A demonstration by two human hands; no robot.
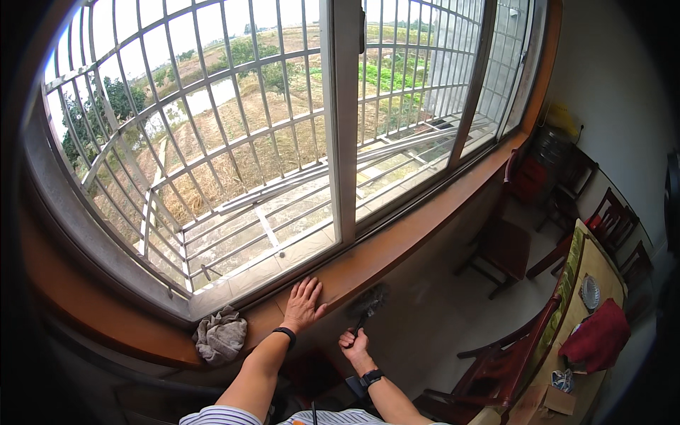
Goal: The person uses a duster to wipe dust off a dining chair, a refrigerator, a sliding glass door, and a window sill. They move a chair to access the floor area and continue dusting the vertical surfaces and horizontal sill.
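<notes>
My left hand (303,305) rests palm down on the brown windowsill (409,231), fingers stretched towards the window track, holding nothing. A crumpled grey cloth (220,337) lies on the sill to its left. Lower and to the right, my right hand (354,348) grips the black handle of a dark, fuzzy-headed duster or brush (370,300). The head is up, beside the wall below the sill's edge. It is blurred, so whether it touches the wall cannot be told. Dark bands circle both wrists.
A sliding window with a metal frame (340,159) has a barred cage outside. At right, a wooden chair (499,249) stands near the wall. Another chair (494,366) is beside a table (579,297) bearing a glass dish (589,292) and red cloth (597,337).
</notes>
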